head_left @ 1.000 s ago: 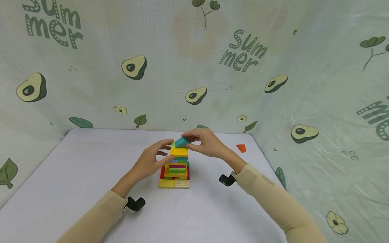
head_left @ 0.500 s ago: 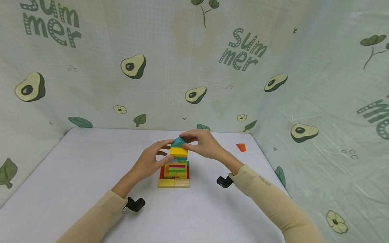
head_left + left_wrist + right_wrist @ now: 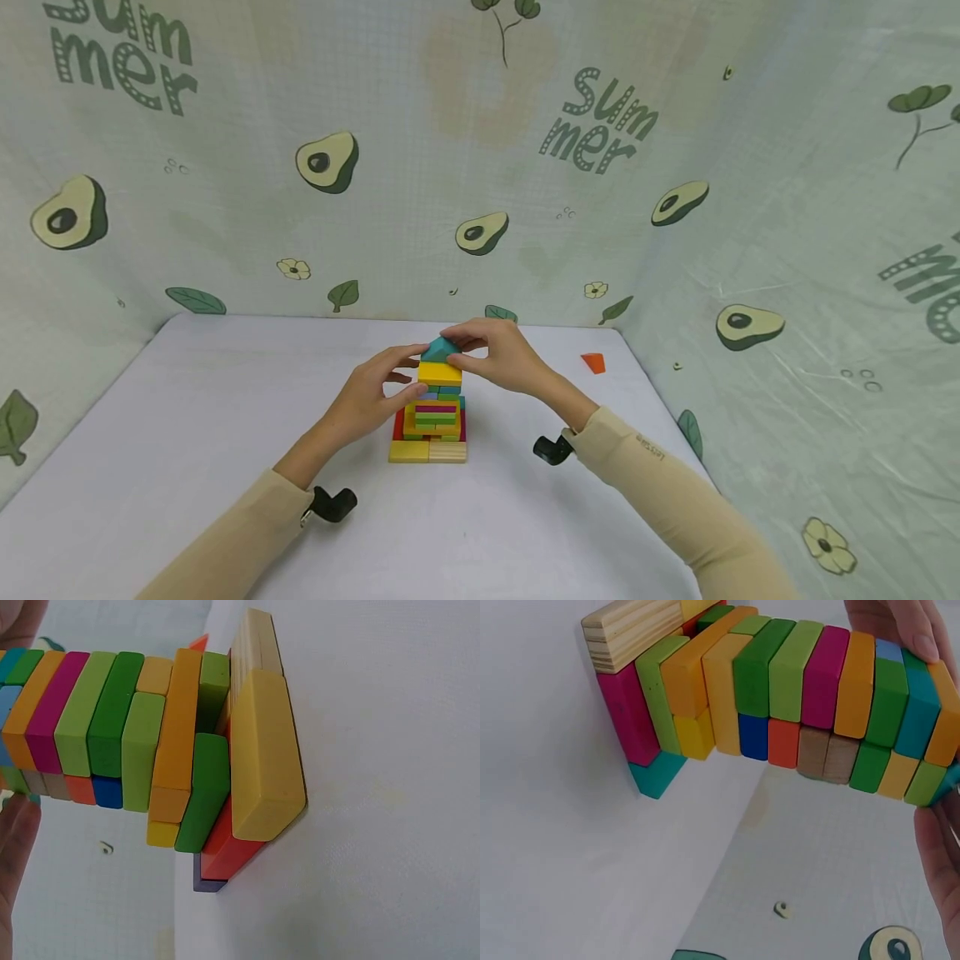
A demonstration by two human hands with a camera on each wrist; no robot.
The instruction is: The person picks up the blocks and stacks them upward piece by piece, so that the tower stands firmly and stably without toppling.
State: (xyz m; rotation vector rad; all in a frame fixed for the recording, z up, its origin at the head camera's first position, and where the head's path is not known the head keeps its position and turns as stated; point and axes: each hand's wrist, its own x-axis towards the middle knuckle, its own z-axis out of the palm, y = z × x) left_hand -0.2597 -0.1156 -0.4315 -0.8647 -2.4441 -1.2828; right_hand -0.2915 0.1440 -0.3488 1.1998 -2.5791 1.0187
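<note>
A tower of coloured wooden blocks (image 3: 437, 410) stands upright on the table. On its top sits a teal triangular block (image 3: 439, 351), pinched by my right hand (image 3: 502, 354) from the right between thumb and fingers. My left hand (image 3: 371, 387) reaches round the upper left of the tower, thumb at the front edge and fingers toward the back. Lower layers, with a yellow plank (image 3: 266, 757) and a bare-wood plank (image 3: 634, 631) at the base, show in the wrist views. The tower's top is cut off in the left wrist view.
An orange block (image 3: 594, 362) lies on the white table (image 3: 225, 417) at the far right. A printed cloth (image 3: 405, 100) rises behind the table and along the right side. A small black camera sits on each wrist.
My right hand has moved slightly left with the teal triangular block, which now sits centred on the yellow block at the tower top. The left hand has stayed almost still.
</note>
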